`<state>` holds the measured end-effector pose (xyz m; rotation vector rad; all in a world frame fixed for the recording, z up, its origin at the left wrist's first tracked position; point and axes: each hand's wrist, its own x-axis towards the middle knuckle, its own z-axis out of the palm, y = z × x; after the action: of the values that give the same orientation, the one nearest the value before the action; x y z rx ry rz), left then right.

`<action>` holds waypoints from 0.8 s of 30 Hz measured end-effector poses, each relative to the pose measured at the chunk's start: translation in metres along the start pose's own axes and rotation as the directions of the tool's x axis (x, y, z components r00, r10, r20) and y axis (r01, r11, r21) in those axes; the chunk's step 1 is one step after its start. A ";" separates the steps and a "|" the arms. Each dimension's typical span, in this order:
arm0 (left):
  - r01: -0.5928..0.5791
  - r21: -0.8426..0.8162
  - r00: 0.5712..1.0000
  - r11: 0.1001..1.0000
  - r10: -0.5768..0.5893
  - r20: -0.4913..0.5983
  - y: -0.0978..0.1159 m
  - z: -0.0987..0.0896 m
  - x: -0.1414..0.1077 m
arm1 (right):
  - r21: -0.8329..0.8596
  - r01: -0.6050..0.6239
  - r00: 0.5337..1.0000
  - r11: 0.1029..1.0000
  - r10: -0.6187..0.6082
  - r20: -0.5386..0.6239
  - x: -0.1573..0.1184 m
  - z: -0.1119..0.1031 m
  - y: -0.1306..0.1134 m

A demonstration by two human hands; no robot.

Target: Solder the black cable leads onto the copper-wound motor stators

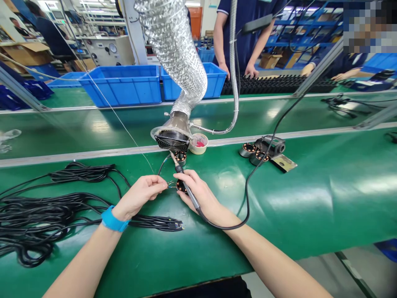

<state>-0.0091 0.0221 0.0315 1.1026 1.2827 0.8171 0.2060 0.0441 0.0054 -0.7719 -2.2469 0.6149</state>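
Note:
My left hand (145,191), with a blue wristband (114,219), is closed in a pinch on thin wires (170,184). They reach toward a small ring-shaped motor stator (180,186) with copper windings. My right hand (204,200) grips a soldering iron (192,196), its tip pointing up and away from me. The right fingers also reach around the stator and partly hide it. A second stator (180,158) stands just behind the iron's tip, below a fume extractor hood (172,138). A thin strand (124,128), which looks like solder wire, runs down toward my left hand.
Bundles of black cables (46,215) lie at left. A tub with red material (198,143) stands by the hood. Two stators (248,150) sit beside a metal stand (269,145) at right. Blue bins (124,87) and co-workers (245,41) are across the bench.

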 end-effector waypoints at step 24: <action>0.017 -0.004 0.996 1.000 -0.018 -0.086 -0.009 0.009 0.006 | 0.030 0.075 0.990 0.997 -0.071 -0.122 -0.002 0.012 0.006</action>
<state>-0.0005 0.0237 0.0204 1.0620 1.3601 0.8609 0.2006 0.0446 -0.0076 -0.6880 -2.1387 0.5564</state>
